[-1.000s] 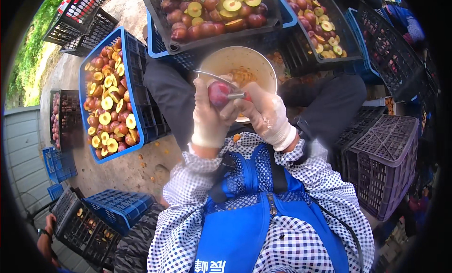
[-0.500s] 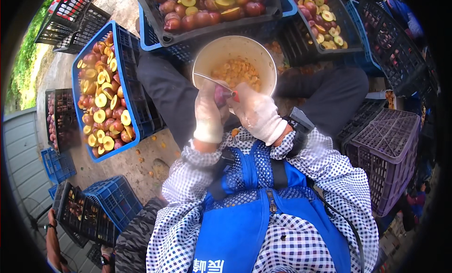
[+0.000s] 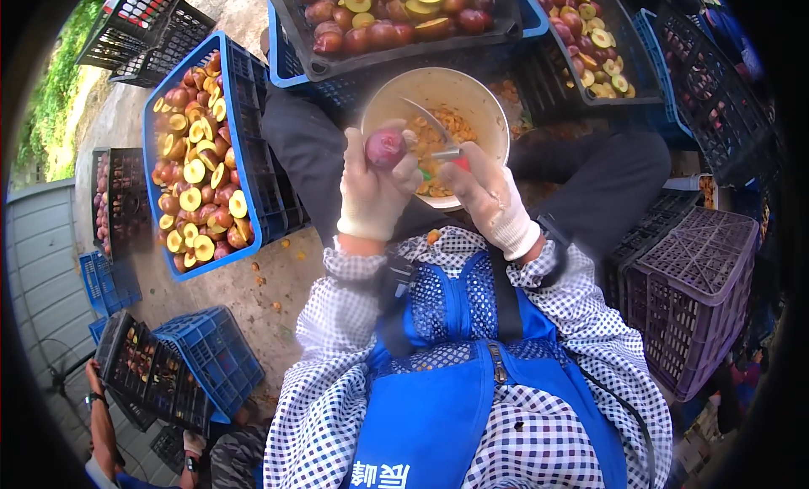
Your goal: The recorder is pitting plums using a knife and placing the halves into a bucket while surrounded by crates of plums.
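From where I stand, the gloved left hand (image 3: 371,201), near the middle of the frame, has a dark red plum (image 3: 385,147) in its grip; the fruit sits high in the hand, between the thumb on its left and the curled fingers below and to its right, with its rounded upper face bare; the fingers are bent in only as far as the plum's girth lets them; just to the right, the gloved right hand (image 3: 490,201) has its fingers closed round the red handle (image 3: 461,162) of a small knife (image 3: 432,120), whose curved blade sweeps toward the upper left; blade and plum stand apart, a narrow gap between them; behind both hands is a pale round bucket (image 3: 386,103), with orange-brown pieces (image 3: 460,128) at its bottom; in the left part of the frame a blue crate (image 3: 255,228) is heaped with halved plums (image 3: 192,173), yellow cut faces among red skins; a black crate (image 3: 345,66) of similar fruit fills the top centre; a purple crate (image 3: 693,308) stands at the right; another person's forearm (image 3: 103,421) shows at lower left.
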`<state>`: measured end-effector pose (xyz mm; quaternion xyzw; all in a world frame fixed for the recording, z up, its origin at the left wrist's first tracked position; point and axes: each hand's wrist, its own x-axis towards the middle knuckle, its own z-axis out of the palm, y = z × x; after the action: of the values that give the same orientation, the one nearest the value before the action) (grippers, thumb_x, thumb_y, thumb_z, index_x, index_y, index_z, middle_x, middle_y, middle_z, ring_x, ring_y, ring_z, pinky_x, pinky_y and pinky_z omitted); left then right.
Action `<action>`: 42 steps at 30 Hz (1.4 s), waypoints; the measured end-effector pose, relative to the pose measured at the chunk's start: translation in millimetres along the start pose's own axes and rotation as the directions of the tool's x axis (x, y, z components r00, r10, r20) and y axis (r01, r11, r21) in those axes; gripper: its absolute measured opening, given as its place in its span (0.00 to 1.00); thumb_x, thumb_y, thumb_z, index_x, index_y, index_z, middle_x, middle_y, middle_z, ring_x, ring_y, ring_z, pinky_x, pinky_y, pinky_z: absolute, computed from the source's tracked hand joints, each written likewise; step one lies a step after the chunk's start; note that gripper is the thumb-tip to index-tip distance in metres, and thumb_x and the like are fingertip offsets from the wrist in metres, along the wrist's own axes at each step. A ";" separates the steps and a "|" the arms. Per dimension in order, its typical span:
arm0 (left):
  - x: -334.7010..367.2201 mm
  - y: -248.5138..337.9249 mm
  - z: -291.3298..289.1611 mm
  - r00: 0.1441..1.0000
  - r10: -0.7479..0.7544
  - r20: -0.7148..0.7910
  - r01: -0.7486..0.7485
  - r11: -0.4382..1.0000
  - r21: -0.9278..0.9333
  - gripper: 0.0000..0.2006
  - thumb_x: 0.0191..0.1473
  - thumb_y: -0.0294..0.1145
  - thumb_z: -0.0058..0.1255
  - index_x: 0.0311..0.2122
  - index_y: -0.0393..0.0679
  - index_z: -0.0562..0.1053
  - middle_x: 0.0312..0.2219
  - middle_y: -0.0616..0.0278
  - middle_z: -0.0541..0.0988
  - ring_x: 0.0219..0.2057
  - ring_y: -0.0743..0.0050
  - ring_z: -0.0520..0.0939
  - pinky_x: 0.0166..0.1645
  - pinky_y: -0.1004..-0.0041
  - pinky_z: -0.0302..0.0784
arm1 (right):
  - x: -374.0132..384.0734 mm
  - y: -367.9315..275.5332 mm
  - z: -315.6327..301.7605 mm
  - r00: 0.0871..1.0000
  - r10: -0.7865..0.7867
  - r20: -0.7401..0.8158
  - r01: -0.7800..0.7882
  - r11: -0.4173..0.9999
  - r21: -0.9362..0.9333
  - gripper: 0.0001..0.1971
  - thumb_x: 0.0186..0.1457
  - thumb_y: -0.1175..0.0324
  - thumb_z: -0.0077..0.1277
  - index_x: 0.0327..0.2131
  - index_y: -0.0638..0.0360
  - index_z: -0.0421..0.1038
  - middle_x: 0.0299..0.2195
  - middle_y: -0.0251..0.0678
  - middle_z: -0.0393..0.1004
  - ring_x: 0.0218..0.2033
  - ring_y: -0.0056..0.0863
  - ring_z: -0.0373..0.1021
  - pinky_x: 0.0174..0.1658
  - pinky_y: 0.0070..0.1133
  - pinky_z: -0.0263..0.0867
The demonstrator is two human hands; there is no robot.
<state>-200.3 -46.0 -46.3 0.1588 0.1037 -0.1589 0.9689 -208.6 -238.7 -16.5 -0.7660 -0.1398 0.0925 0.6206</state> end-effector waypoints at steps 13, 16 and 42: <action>-4.1 -18.6 2.9 0.983 0.129 0.129 -0.135 0.990 0.038 0.31 0.66 0.58 0.35 0.57 0.36 0.65 0.45 0.53 0.76 0.57 0.46 0.71 0.63 0.53 0.63 | -5.2 2.5 18.3 0.997 -0.046 -0.060 0.022 0.938 -0.345 0.14 0.58 0.59 0.57 0.32 0.60 0.67 0.24 0.50 0.73 0.28 0.53 0.72 0.30 0.40 0.66; -5.0 -19.3 0.4 0.984 0.148 0.096 -0.158 0.982 0.106 0.31 0.67 0.57 0.35 0.56 0.35 0.65 0.44 0.53 0.76 0.56 0.48 0.71 0.63 0.54 0.63 | -5.8 3.5 20.4 0.998 0.024 -0.050 -0.041 0.928 -0.371 0.14 0.57 0.59 0.57 0.35 0.60 0.68 0.25 0.51 0.74 0.29 0.53 0.73 0.31 0.40 0.67; -13.9 -25.6 54.7 0.950 0.302 0.082 -0.241 0.540 0.806 0.36 0.46 0.60 0.61 0.48 0.36 0.71 0.40 0.58 0.77 0.42 0.70 0.78 0.48 0.77 0.70 | -0.2 4.1 19.4 0.979 0.010 0.202 -0.128 0.804 0.581 0.17 0.64 0.65 0.49 0.52 0.65 0.68 0.44 0.33 0.74 0.46 0.22 0.70 0.48 0.23 0.67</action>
<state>-213.7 -83.8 0.9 0.6003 0.0265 -0.0312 0.7988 -214.4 -221.7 -24.6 -0.5268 -0.1345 0.2264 0.8082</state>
